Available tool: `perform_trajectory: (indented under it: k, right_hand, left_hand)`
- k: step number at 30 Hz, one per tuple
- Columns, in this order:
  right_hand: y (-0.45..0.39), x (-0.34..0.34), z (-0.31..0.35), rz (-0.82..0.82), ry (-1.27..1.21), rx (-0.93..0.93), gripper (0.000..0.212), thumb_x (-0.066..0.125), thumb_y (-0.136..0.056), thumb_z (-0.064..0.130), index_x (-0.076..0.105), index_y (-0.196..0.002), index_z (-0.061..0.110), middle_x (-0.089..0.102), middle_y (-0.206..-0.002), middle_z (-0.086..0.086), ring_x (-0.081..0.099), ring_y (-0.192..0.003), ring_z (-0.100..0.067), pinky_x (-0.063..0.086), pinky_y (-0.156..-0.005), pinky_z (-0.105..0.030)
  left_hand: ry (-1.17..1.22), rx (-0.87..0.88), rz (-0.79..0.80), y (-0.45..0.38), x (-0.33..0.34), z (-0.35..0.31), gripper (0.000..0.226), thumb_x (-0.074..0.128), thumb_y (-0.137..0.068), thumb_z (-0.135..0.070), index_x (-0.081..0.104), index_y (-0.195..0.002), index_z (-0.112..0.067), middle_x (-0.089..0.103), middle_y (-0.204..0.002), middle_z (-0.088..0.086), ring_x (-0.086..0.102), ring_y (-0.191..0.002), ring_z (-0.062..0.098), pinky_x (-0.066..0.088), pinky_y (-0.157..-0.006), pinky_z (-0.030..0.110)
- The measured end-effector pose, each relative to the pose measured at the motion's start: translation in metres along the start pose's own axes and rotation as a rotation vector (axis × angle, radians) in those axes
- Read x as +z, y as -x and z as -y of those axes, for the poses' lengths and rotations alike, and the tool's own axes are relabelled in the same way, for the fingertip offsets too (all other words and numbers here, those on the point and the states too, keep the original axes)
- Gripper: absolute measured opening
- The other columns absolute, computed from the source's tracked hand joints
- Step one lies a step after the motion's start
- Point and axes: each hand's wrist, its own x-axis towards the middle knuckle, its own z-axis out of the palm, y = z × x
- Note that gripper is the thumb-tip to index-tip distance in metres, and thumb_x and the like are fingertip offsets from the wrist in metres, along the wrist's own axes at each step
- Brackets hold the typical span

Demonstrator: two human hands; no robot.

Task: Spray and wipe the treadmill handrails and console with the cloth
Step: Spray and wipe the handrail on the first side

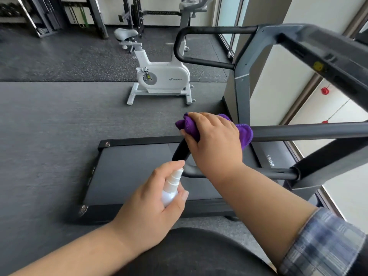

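The near handrail point(298, 131) runs from my right to a rounded end where it bends down and back in a loop; beyond that end lies open grey floor point(49, 120), with a white exercise bike point(161, 76) well apart; the far handrail point(209, 29) loops out past it; the console point(322, 56) slants at upper right. My right hand point(214, 140) curls over the purple cloth point(244, 132), pressing it onto the rail's bend; my left hand point(153, 200) grips a small white spray bottle point(171, 188), forefinger on its top, nozzle just beside the lower bar; its contents I cannot tell; the treadmill belt point(135, 168) lies below.
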Motion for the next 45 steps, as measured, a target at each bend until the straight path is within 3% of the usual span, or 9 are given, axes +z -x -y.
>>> perform_trajectory:
  k: [7,11,14,21,24,27,32,39,45]
  right_hand:
    - [0.013,0.023,0.024,-0.12,-0.007,-0.167,0.04,0.071,-0.088,0.043,0.072,-0.117,0.016,0.072,-0.109,0.002,0.065,-0.105,-0.024,0.045,-0.095,-0.039]
    - [0.052,0.045,0.045,0.137,-0.159,-0.303,0.044,0.079,-0.083,0.03,0.069,-0.124,0.019,0.07,-0.116,0.001,0.065,-0.104,-0.022,0.048,-0.091,-0.04]
    - [0.087,0.054,0.049,0.225,-0.223,-0.207,0.044,0.078,-0.082,0.022,0.069,-0.125,0.018,0.071,-0.116,0.001,0.065,-0.106,-0.018,0.047,-0.093,-0.031]
    - [0.122,0.03,0.034,0.244,-0.679,0.827,0.022,0.058,-0.087,0.053,0.065,-0.107,0.048,0.072,-0.099,0.022,0.066,-0.096,0.002,0.052,-0.089,-0.027]
    - [0.131,0.028,0.021,0.091,-1.171,1.297,0.021,0.062,-0.092,0.045,0.071,-0.104,0.029,0.077,-0.1,-0.003,0.074,-0.095,-0.023,0.057,-0.091,-0.047]
    - [0.137,0.021,0.005,-0.008,-1.607,1.573,0.044,0.062,-0.096,0.041,0.064,-0.127,0.009,0.068,-0.122,-0.02,0.066,-0.113,-0.036,0.052,-0.098,-0.053]
    - [0.135,-0.013,-0.023,0.231,-2.096,1.45,0.059,0.042,-0.102,0.044,0.049,-0.144,0.002,0.056,-0.137,-0.025,0.055,-0.124,-0.038,0.042,-0.108,-0.051]
    - [0.13,-0.044,-0.086,0.391,-2.059,1.355,0.092,0.04,-0.082,0.079,0.06,-0.135,0.006,0.062,-0.132,-0.021,0.061,-0.119,-0.036,0.051,-0.099,-0.046]
    - [0.126,-0.061,-0.145,0.455,-2.012,1.357,0.081,0.049,-0.082,0.073,0.068,-0.125,0.006,0.068,-0.121,-0.02,0.068,-0.108,-0.034,0.057,-0.085,-0.045]
  left_hand:
    - [0.028,0.083,0.089,0.008,-0.028,0.027,0.052,0.053,-0.088,-0.048,0.028,-0.131,-0.066,0.062,-0.099,-0.022,0.063,-0.088,0.005,0.045,-0.08,0.012]
    - [0.052,0.145,0.14,0.01,-0.032,0.036,0.049,0.058,-0.088,-0.04,0.037,-0.132,-0.048,0.063,-0.095,-0.024,0.063,-0.089,-0.003,0.042,-0.082,0.005]
    - [0.056,0.174,0.153,0.012,-0.034,0.042,0.05,0.058,-0.087,-0.041,0.037,-0.131,-0.049,0.062,-0.098,-0.029,0.062,-0.091,-0.008,0.042,-0.081,0.004]
    - [0.08,0.178,0.23,0.015,-0.024,0.042,0.055,0.055,-0.087,-0.044,0.03,-0.131,-0.065,0.063,-0.098,-0.025,0.062,-0.081,-0.003,0.04,-0.074,0.001]
    - [0.054,0.168,0.283,0.012,-0.015,0.039,0.053,0.054,-0.087,-0.047,0.03,-0.13,-0.065,0.062,-0.099,-0.024,0.062,-0.084,0.0,0.041,-0.074,0.004]
    - [0.006,0.116,0.34,0.005,-0.003,0.035,0.052,0.052,-0.086,-0.053,0.027,-0.128,-0.069,0.063,-0.101,-0.024,0.062,-0.086,0.002,0.043,-0.071,0.007]
    - [-0.023,-0.015,0.384,-0.021,0.036,0.016,0.059,0.06,-0.086,-0.047,0.026,-0.128,-0.07,0.06,-0.112,-0.036,0.059,-0.101,-0.007,0.046,-0.083,0.018]
    - [-0.132,-0.042,0.465,-0.06,0.111,-0.039,0.049,0.061,-0.085,-0.05,0.04,-0.129,-0.054,0.058,-0.119,-0.027,0.056,-0.109,0.001,0.048,-0.089,0.032]
    - [-0.161,-0.085,0.452,-0.087,0.164,-0.068,0.051,0.064,-0.08,-0.06,0.039,-0.124,-0.057,0.056,-0.108,-0.033,0.052,-0.1,-0.01,0.04,-0.076,0.016]
